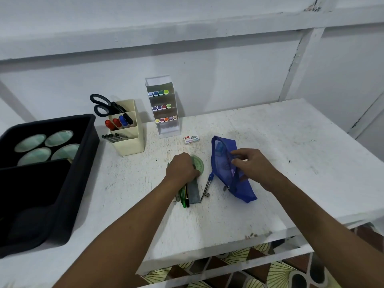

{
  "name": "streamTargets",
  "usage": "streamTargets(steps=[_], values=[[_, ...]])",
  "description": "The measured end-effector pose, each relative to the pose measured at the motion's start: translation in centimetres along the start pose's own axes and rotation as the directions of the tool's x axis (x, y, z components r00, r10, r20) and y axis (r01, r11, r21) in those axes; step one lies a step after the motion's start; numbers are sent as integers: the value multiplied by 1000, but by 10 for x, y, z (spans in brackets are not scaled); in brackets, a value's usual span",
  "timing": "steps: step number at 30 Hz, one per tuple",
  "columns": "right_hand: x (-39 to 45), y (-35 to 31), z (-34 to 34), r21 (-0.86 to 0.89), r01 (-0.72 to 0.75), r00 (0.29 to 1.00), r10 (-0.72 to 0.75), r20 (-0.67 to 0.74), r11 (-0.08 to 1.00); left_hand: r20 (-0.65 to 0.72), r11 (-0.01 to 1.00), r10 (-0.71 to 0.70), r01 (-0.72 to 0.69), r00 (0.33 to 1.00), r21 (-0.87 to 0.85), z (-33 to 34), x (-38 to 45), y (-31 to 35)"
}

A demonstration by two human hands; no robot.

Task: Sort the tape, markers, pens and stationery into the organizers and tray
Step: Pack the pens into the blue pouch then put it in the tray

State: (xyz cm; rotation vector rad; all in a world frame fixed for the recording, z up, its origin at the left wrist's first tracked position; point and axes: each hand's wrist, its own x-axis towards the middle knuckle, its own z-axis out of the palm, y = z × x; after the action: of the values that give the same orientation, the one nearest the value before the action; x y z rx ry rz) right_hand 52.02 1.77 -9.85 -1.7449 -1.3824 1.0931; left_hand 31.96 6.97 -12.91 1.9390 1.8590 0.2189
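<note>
My left hand [182,167] is closed around a bundle of pens and pencils [184,196] lying on the white table, beside a grey ruler [193,193] and over a green protractor [198,164]. My right hand [252,166] pinches the open edge of a blue mesh pouch [223,163]. A metal compass [206,187] lies between the two hands. A small staples box [191,140] sits behind them. The cream organizer [129,140] holds scissors [105,106], markers and pens. A clear rack [166,109] holds rows of coloured highlighters.
A black tray [62,163] at the left holds several tape rolls [34,142] in its far section. The table's front edge [218,244] is close to my arms, with patterned floor below. A white wall rises right behind the organizers.
</note>
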Motion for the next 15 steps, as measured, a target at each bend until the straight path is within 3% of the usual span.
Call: streamTargets(steps=[8,11,15], values=[[0,-1,-6,-38,0,1000,-1,-19,999,-3,999,-22,21,1000,-34,-4,4,-5],[1,-1,-8,-50,-1,999,-1,-35,999,16,998,33,-32,999,-53,-4,3,1],[2,1,-8,-66,-6,999,3,-46,998,66,959,195,-176,979,-221,-12,-8,31]])
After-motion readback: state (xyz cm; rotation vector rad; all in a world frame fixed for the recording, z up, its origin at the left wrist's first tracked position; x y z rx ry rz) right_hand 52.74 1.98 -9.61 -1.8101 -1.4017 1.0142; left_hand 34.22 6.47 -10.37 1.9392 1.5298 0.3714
